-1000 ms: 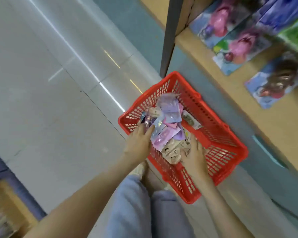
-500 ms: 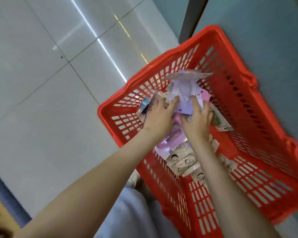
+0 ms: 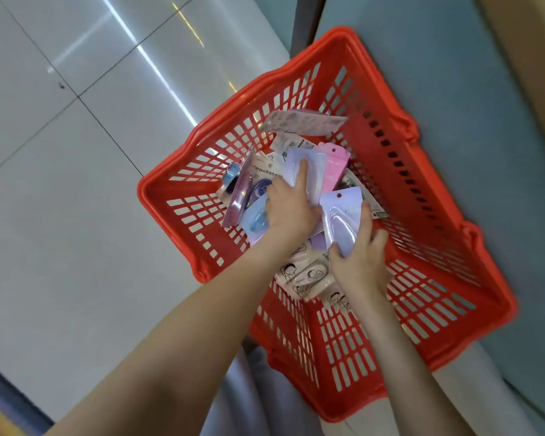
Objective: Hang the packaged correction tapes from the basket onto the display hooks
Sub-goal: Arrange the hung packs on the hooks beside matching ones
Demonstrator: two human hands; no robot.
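A red plastic basket [image 3: 422, 278] stands on the floor, holding a heap of packaged correction tapes in lilac, pink, blue and beige. My right hand [image 3: 361, 262] grips a lilac blister pack [image 3: 342, 215] by its lower end, lifted slightly off the heap. My left hand [image 3: 288, 209] lies on the pile with its index finger stretched out, pressing on another lilac pack [image 3: 309, 171]. A pink pack [image 3: 334, 165] lies just beyond it. Beige packs with cartoon faces [image 3: 306, 278] sit under my wrists. No display hooks are in view.
The basket rests on pale glossy floor tiles [image 3: 76, 184], against the grey-blue base of a shelf unit [image 3: 453, 73] on the right. A dark upright post [image 3: 302, 23] rises behind the basket. My knees in grey trousers [image 3: 265, 398] are below the arms.
The view has closed in on the basket. My right hand has pulled one lilac pack toward me out of the heap; my left hand now presses a different pack with its index finger.
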